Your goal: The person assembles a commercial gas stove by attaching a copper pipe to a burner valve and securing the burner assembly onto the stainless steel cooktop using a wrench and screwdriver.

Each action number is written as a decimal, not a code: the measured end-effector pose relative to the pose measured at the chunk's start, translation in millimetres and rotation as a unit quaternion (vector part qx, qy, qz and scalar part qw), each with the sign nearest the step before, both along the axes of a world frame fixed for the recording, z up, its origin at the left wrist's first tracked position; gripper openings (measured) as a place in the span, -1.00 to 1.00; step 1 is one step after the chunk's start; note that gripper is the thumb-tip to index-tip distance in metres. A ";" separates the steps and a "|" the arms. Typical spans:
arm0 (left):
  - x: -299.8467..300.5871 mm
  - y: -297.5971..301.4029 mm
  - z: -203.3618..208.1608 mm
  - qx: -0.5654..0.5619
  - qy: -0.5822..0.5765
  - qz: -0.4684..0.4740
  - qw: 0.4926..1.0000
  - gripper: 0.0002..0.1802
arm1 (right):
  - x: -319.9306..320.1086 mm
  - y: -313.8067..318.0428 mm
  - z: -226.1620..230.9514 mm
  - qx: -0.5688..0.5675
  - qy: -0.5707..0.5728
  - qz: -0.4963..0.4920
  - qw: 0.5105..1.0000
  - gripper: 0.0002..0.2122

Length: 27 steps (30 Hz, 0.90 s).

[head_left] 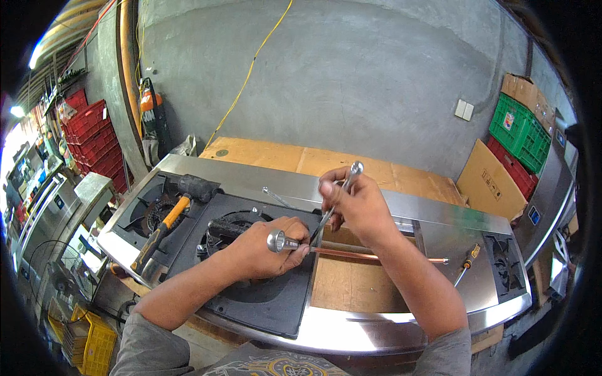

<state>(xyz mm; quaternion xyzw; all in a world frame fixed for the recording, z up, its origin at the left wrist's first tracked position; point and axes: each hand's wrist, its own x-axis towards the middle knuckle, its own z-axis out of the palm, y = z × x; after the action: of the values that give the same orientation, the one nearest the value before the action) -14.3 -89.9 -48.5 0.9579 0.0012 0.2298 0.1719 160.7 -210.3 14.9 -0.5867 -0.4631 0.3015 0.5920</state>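
My left hand [266, 247] is closed around a combination wrench; its shiny ring end [276, 240] sticks out beside the knuckles. A second wrench [356, 168] is gripped in my right hand [360, 203], tilted, with its ring end up and its shank running down toward my left fingers. The two wrenches come together at one end of a thin copper tube [351, 254], where my fingers hide the fitting. That tube stretches right, across an open cutout, to a metal fitting. Under my left hand lies a black stove grate [263, 307] on the steel stove.
A mallet [197, 187] with an orange-and-black handle rests over the left burner. Behind my hands lies another wrench [276, 197]. A screwdriver [468, 262] sits right of the cutout, near a right-hand grate [503, 263]. Cardboard [282, 155] covers the surface behind; crates [519, 128] stand right.
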 end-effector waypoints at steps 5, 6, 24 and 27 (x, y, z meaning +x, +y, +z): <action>-0.8 0.0 -3.1 0.017 -0.018 -0.004 1.000 -0.78 | -1.9 -8.0 2.2 0.074 -0.018 -0.023 0.997 -0.67; -0.7 0.2 -1.7 0.027 -0.018 0.004 0.999 -0.79 | -6.0 -15.9 -1.0 0.109 -0.054 -0.022 0.992 -0.67; -0.9 1.1 -3.9 0.013 -0.037 -0.014 0.999 -0.78 | -68.1 -60.0 -81.4 0.299 -0.637 0.133 0.698 -0.78; 0.2 2.6 -5.8 0.015 -0.046 -0.017 0.999 -0.78 | -69.1 -57.1 -85.9 0.265 -0.660 0.159 0.685 -0.80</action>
<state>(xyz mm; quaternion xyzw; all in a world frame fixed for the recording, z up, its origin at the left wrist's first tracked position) -14.1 -87.4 -54.4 0.9487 -0.0267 0.2708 0.1612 91.7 -267.4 -71.1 -0.3701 -0.8812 -0.2091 0.2071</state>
